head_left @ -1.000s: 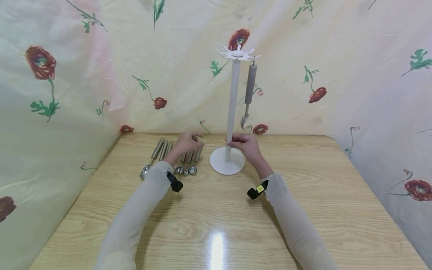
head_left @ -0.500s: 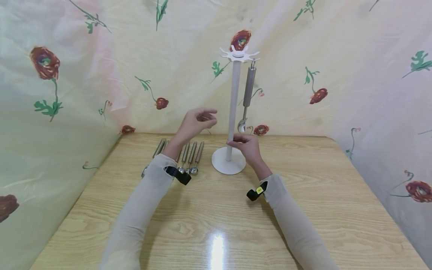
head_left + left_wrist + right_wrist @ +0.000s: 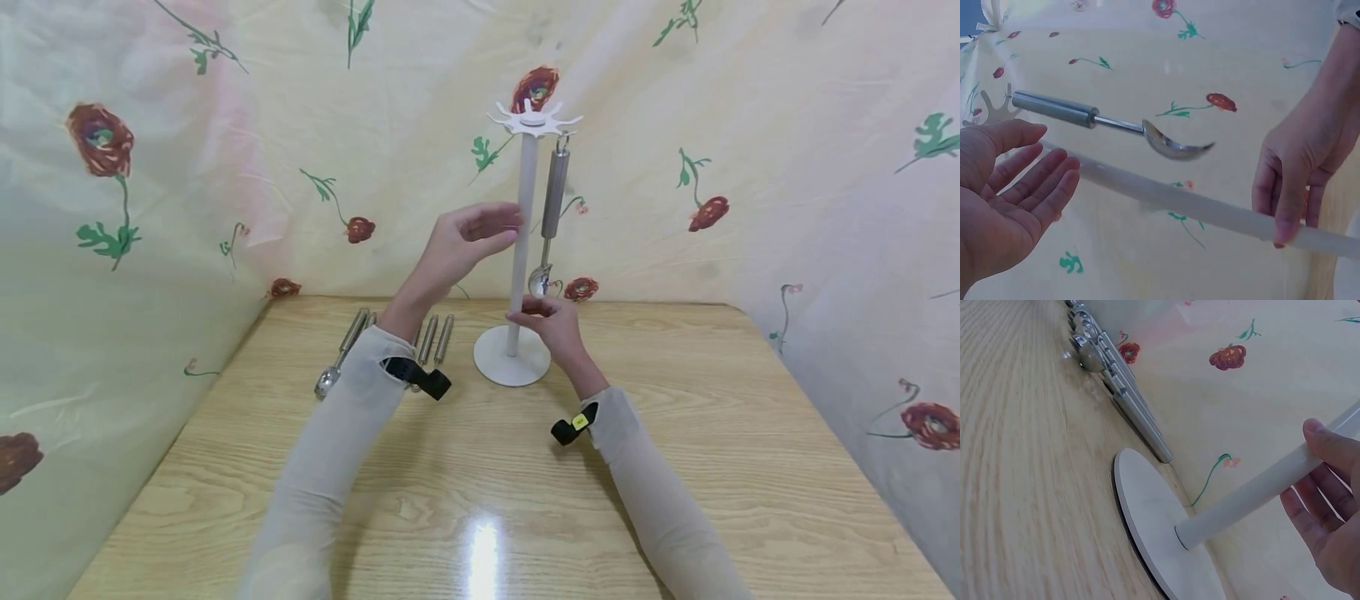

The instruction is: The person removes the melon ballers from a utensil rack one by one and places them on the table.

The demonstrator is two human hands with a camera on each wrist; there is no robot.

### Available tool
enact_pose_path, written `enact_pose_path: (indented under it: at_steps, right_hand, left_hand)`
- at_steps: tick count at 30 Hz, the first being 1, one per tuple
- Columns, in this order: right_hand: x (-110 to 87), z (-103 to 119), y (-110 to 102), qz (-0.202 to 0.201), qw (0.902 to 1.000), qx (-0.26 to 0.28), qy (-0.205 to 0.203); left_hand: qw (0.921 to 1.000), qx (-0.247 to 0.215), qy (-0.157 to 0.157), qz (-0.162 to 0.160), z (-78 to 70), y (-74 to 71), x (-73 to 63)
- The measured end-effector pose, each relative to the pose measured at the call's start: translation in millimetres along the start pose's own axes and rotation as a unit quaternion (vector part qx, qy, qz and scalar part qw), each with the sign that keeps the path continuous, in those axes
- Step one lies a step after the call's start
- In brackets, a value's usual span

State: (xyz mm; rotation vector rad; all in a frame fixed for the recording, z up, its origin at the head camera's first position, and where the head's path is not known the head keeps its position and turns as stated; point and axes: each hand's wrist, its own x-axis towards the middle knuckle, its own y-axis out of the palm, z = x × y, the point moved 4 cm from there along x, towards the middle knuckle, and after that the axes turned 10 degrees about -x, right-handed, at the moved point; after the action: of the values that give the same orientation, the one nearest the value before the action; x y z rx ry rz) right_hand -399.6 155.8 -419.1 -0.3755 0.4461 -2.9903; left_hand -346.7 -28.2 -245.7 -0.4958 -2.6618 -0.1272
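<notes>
A white stand with a hooked top holds a metal scoop [image 3: 553, 196] by its ring, on the right side. My right hand [image 3: 558, 329] pinches the lower part of the stand's pole [image 3: 528, 167], just above the round base [image 3: 495, 362]. Beside the pole, higher up, is my left hand [image 3: 457, 250], holding nothing; in the left wrist view its fingers are loosely spread next to the pole. Whether they touch it I cannot tell. Several more metal scoops [image 3: 1138, 419] lie in a row on the table, partly hidden behind my left forearm in the head view.
The wood-grain table [image 3: 675, 467] reaches back to a flowered cloth [image 3: 390, 150] hanging behind and at both sides. On each wrist sits a black strap with a small camera; the left one [image 3: 420, 375] hangs over the scoops' ends.
My left hand has risen from above the scoops on the table and moved right, up to the pole. The right hand keeps its hold. The hooked top and hanging scoop have turned slightly.
</notes>
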Motion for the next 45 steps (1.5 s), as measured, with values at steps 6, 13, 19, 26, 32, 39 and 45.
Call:
enact_pose_path:
  at_steps: [6, 13, 19, 26, 32, 39, 45]
  right_hand:
    - [1.3, -2.7, -2.6, 0.029, 0.9994, 0.01, -0.018]
    - [3.8, -7.5, -5.5, 0.062, 0.998, 0.01, -0.002]
    - [3.8, -7.0, -7.8, 0.082, 0.9963, 0.017, 0.018]
    - [4.5, -7.0, -9.1, 0.102, 0.9941, 0.035, -0.002]
    - [4.5, -7.1, -8.6, 0.109, 0.9932, 0.043, 0.005]
    - [5.4, -8.6, -8.7, 0.11, 0.9932, 0.037, 0.014]
    - [6.6, -11.9, -8.4, 0.107, 0.9937, 0.033, 0.012]
  left_hand:
    - [0.9999, -0.017, 0.0, 0.004, -1.1, 8.7, 9.3]
    - [0.9993, -0.025, -0.016, 0.02, 0.1, 17.5, 16.9]
    - [0.999, -0.026, -0.031, 0.015, 1.0, 22.0, 22.4]
    - [0.9981, -0.026, -0.057, 0.001, 2.8, 23.2, 29.3]
    - [0.9972, -0.033, -0.066, -0.004, 4.4, 23.2, 32.8]
    - [0.9968, -0.031, -0.073, -0.01, 6.7, 23.2, 34.5]
    - [0.9979, -0.015, -0.061, -0.017, 7.1, 24.1, 34.5]
